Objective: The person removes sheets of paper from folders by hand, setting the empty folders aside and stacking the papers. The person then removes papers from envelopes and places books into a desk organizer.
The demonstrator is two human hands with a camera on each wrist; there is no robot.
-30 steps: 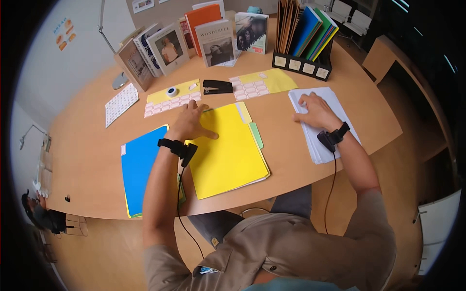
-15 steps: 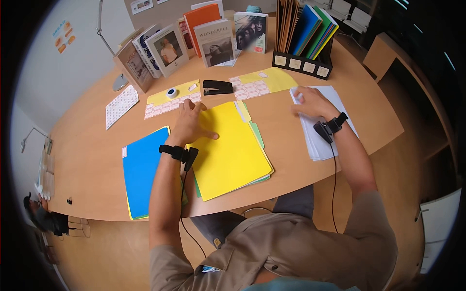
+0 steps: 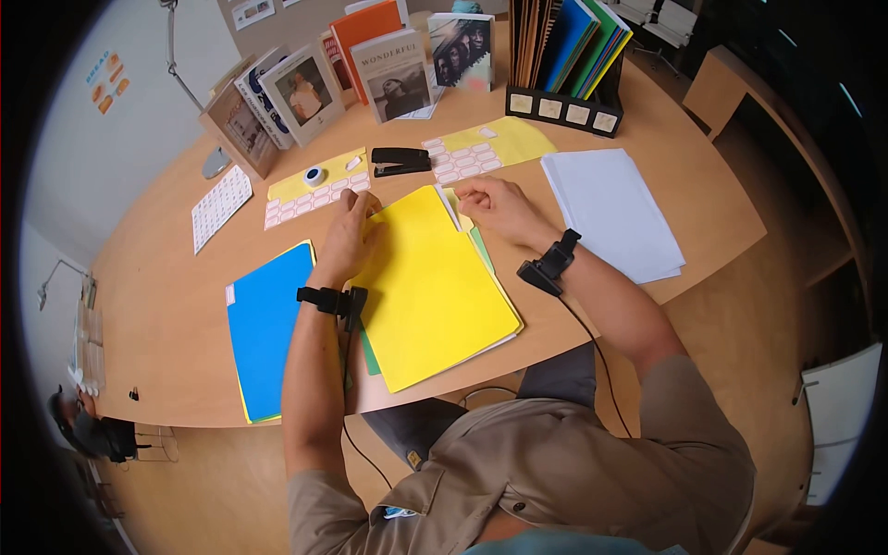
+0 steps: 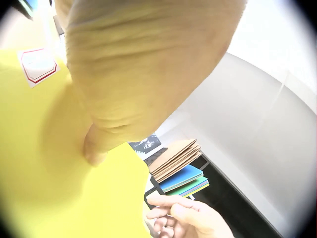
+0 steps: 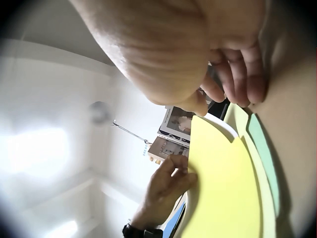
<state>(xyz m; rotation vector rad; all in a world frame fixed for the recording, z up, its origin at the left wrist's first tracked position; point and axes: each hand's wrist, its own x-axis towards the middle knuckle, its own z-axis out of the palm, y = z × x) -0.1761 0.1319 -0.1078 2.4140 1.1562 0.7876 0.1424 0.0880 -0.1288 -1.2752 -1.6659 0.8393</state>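
A yellow file folder [image 3: 439, 287] holding white paper lies in front of the person, with a green folder [image 3: 371, 355] showing under it. My left hand [image 3: 344, 231] grips its upper left edge; the thumb lies on the yellow cover, and the other fingers are partly hidden in the head view. At the upper right corner, my right hand [image 3: 499, 211] hovers by the tabs with loosely bent fingers, nothing seen between them. Right of it lies a stack of white paper [image 3: 615, 217]. A blue folder [image 3: 273, 333] with a small label lies beside the left forearm.
Behind the folders are a black stapler [image 3: 400, 161], label sheets [image 3: 472, 159] on yellow backing and a small white round object [image 3: 314, 176]. Books [image 3: 393, 79] stand farther back. A black file box [image 3: 564, 109] with upright folders is at the back right. A printed sheet [image 3: 222, 208] lies left.
My right hand has left the white paper stack and moved left to the yellow folder's upper right corner. The left hand's fingers and thumb have closed in at the folder's left edge.
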